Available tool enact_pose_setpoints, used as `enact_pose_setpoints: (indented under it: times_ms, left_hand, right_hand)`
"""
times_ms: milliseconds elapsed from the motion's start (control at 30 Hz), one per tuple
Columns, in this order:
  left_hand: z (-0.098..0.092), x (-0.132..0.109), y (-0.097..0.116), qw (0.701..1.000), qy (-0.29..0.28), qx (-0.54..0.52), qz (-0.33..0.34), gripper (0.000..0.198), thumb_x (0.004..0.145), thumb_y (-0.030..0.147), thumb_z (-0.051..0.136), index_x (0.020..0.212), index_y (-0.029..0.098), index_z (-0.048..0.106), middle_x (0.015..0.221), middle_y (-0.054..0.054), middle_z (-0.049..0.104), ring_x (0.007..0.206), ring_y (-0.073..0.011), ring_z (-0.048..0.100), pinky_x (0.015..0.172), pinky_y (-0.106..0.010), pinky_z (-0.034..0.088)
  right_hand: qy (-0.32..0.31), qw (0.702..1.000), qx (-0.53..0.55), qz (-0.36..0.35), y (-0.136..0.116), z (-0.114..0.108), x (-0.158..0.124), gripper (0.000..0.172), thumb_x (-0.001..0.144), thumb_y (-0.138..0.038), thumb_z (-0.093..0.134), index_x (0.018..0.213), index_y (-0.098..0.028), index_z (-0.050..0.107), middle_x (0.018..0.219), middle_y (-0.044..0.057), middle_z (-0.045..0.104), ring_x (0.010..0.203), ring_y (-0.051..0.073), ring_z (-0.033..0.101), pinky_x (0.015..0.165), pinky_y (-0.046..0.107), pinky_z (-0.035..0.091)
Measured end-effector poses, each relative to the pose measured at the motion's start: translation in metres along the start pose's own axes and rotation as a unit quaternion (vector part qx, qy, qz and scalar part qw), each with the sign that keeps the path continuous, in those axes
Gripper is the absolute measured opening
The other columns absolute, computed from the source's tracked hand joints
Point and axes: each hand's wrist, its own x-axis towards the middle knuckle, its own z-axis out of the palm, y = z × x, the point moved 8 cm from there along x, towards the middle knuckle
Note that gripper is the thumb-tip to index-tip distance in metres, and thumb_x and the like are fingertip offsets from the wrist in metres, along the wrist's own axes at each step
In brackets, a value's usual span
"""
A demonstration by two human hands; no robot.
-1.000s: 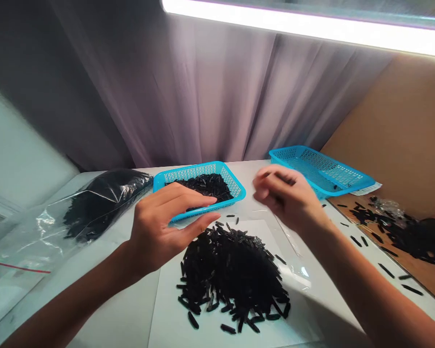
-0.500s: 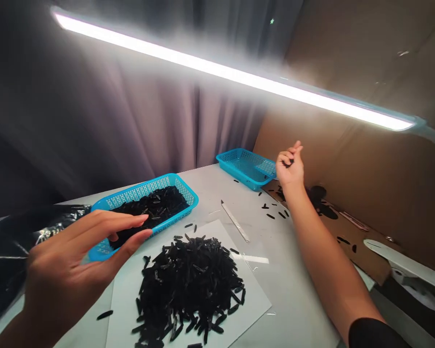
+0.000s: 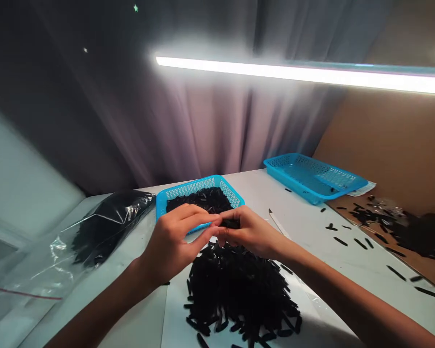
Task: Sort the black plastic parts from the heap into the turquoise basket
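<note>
Head view, left hand [image 3: 172, 239]: fingers narrow, closed on a black piece [image 3: 231, 223].
Right hand [image 3: 248, 233]: fingers narrow, pinching that piece from the opposite side, keeping it clear of the black heap [image 3: 239, 295] below the fingers.

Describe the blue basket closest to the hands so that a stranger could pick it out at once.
Find the white table under the long bright lamp. Two blue perforated plastic baskets sit towards its far side; yours is the left basket, just beyond the left hand and right hand. Unlike the other basket, it is heaped with black pieces.
</note>
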Motion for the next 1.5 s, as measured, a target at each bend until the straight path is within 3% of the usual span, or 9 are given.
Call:
enact_pose_setpoints:
  times_ms: [167,433,567,667,767,933,1067,1233,1500]
  left_hand:
    - [0.010,-0.009,0.000,0.999,-0.008,-0.013,0.031,0.010,0.088,0.012,0.072,0.096,0.017,0.073,0.085,-0.002,0.072,0.075,-0.0133,0.066,0.069,-0.027,0.055]
    - [0.020,-0.013,0.007,0.984,-0.120,0.062,0.115,0.012,0.092,0.013,0.064,0.102,0.017,0.070,0.096,-0.005,0.070,0.085,-0.0166,0.065,0.070,-0.029,0.052]
    - [0.016,-0.008,0.006,0.988,-0.106,0.045,0.107,0.008,0.091,0.011,0.063,0.094,0.017,0.067,0.089,-0.003,0.072,0.082,-0.0162,0.064,0.070,-0.029,0.052]
    - [0.008,-0.005,0.001,0.992,-0.089,0.045,0.072,0.008,0.089,0.010,0.065,0.094,0.016,0.066,0.087,-0.003,0.073,0.083,-0.0163,0.066,0.075,-0.030,0.054]
    - [-0.004,-0.002,-0.002,0.997,-0.054,0.048,0.041,0.009,0.087,0.008,0.068,0.091,0.016,0.067,0.082,-0.001,0.073,0.078,-0.0143,0.066,0.072,-0.028,0.053]
    - [-0.009,0.000,-0.002,0.998,-0.035,0.041,0.024,0.009,0.086,0.009,0.072,0.090,0.017,0.070,0.082,0.000,0.074,0.077,-0.0131,0.067,0.072,-0.026,0.054]
    - [-0.007,0.000,0.001,0.999,-0.040,0.025,0.025,0.009,0.086,0.010,0.072,0.091,0.018,0.070,0.083,0.000,0.075,0.080,-0.0141,0.069,0.075,-0.027,0.056]
    - [-0.015,0.003,-0.002,0.999,0.000,0.032,-0.008,0.013,0.082,0.020,0.080,0.092,0.019,0.072,0.083,0.000,0.077,0.076,-0.0155,0.070,0.073,-0.029,0.057]
    - [-0.020,0.005,0.000,1.000,0.015,0.004,-0.010,0.007,0.083,0.018,0.078,0.088,0.020,0.074,0.082,0.001,0.078,0.076,-0.0150,0.072,0.074,-0.028,0.058]
  right_hand:
    - [0.021,0.995,-0.096,-0.005,-0.002,0.010,-0.005,0.017,0.075,-0.005,0.055,0.063,-0.015,0.061,0.059,-0.005,0.053,0.058,0.009,0.043,0.056,0.024,0.032]
    - [-0.029,0.998,-0.047,-0.007,0.005,0.018,-0.004,0.017,0.073,-0.006,0.054,0.065,-0.016,0.065,0.059,-0.004,0.057,0.057,0.010,0.047,0.055,0.023,0.035]
    - [-0.053,0.998,-0.010,0.013,0.009,0.019,-0.003,0.015,0.076,-0.007,0.058,0.072,-0.017,0.069,0.064,-0.003,0.061,0.059,0.011,0.049,0.056,0.024,0.037]
    - [-0.036,0.997,0.042,0.054,0.013,0.010,-0.005,0.006,0.082,-0.021,0.070,0.081,-0.016,0.071,0.067,-0.001,0.064,0.058,0.010,0.047,0.053,0.024,0.032]
    - [-0.003,0.991,0.109,0.074,0.016,0.000,-0.008,0.023,0.081,-0.037,0.079,0.088,-0.016,0.073,0.068,0.000,0.065,0.056,0.009,0.044,0.050,0.024,0.026]
    - [0.053,0.982,0.167,0.068,0.016,-0.006,-0.010,0.036,0.075,-0.045,0.084,0.094,-0.016,0.074,0.068,0.001,0.066,0.056,0.009,0.043,0.051,0.024,0.024]
    - [0.078,0.981,0.166,0.056,0.013,-0.005,-0.010,0.036,0.074,-0.047,0.085,0.088,-0.016,0.074,0.065,0.001,0.064,0.055,0.009,0.044,0.050,0.024,0.023]
    - [0.095,0.985,0.144,0.017,0.002,-0.010,-0.014,0.030,0.077,-0.042,0.083,0.090,-0.017,0.075,0.065,-0.001,0.063,0.055,0.009,0.043,0.051,0.024,0.026]
    - [0.110,0.989,0.099,-0.022,-0.015,-0.013,-0.019,0.021,0.084,-0.039,0.078,0.091,-0.019,0.075,0.065,-0.001,0.063,0.055,0.009,0.044,0.052,0.025,0.032]
